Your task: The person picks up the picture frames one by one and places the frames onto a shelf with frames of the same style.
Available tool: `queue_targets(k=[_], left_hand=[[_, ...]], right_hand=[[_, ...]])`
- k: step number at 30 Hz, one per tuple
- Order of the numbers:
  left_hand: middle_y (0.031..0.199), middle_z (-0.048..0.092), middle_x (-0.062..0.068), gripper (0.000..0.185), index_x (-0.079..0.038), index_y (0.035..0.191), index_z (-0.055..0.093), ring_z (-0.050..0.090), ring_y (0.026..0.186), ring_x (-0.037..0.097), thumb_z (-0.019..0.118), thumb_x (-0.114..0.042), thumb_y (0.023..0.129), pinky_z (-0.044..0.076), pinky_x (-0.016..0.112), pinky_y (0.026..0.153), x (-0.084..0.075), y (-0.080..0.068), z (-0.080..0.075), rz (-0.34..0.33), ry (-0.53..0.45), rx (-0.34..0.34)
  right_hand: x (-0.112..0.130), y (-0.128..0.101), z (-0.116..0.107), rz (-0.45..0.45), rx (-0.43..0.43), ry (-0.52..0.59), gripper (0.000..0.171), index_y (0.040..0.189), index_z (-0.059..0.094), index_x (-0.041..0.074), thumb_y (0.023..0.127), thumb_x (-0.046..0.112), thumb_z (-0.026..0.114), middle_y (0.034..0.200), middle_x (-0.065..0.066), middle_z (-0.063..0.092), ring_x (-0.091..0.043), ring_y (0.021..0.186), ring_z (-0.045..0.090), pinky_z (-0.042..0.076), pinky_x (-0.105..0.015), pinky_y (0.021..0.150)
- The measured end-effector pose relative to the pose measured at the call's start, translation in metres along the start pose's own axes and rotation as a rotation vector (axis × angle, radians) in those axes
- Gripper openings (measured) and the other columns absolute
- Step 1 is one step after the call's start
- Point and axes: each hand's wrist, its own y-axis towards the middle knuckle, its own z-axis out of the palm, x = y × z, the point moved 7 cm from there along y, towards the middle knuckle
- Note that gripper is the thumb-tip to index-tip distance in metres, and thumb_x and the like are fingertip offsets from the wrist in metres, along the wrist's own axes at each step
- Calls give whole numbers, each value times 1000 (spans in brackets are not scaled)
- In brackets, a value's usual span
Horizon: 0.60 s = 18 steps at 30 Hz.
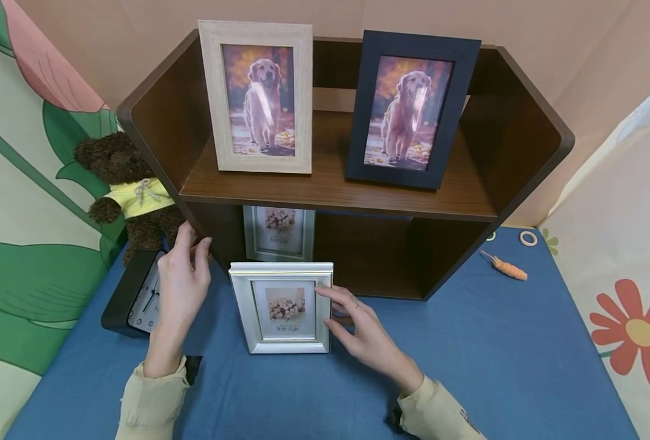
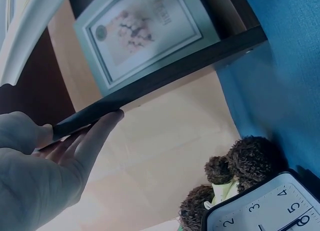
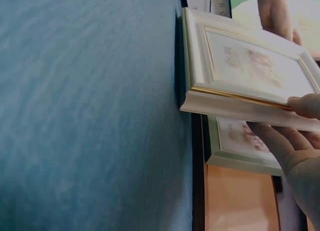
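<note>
A silver picture frame (image 1: pixel 281 308) stands upright on the blue cloth in front of a dark wooden shelf unit (image 1: pixel 330 189). My right hand (image 1: pixel 333 308) pinches its right edge. The right wrist view shows the thumb on the front of the silver frame (image 3: pixel 240 76) and the fingers (image 3: pixel 280 141) behind it. My left hand (image 1: pixel 184 275) reaches to the shelf unit's left side panel, its straight fingers (image 2: pixel 95 131) touching the panel's front edge. A second small pale frame (image 1: pixel 278 232) stands in the lower compartment, right behind the silver one.
On the upper shelf stand a beige dog-photo frame (image 1: pixel 258 98) and a dark one (image 1: pixel 410 110). A black clock (image 1: pixel 138 293) lies under my left hand, beside a brown teddy bear (image 1: pixel 127 183). An orange toy (image 1: pixel 505 267) and a ring (image 1: pixel 528 238) lie at the right.
</note>
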Motion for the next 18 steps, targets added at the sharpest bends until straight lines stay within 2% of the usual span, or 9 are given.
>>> queue_targets(k=[2,4,13,18], left_hand=[[126,71,29,32,7,141,56,75,79,46,57,3,109,40,5,75,0,0,0,2,0,-3],[124,72,29,32,7,141,56,75,78,45,56,3,109,37,2,75,0,0,0,6,1,-4],[119,73,30,31,8,140,56,74,75,44,57,4,109,36,4,72,-1,1,-1,12,3,-4],[116,73,29,31,8,140,56,74,73,42,57,4,109,37,7,68,0,0,-1,18,4,-6]], right_hand=[[1,0,0,4,-1,0,69,157,49,11,97,-13,72,152,-16,55,-32,129,64,59,-45,96],[1,0,1,13,-1,5,69,157,50,12,97,-13,72,153,-15,55,-32,130,63,59,-45,96],[3,0,4,42,9,40,70,158,49,11,97,-14,71,156,-17,53,-35,133,61,59,-43,94],[4,-1,4,39,5,25,70,158,49,12,97,-14,71,157,-15,53,-32,135,60,58,-46,97]])
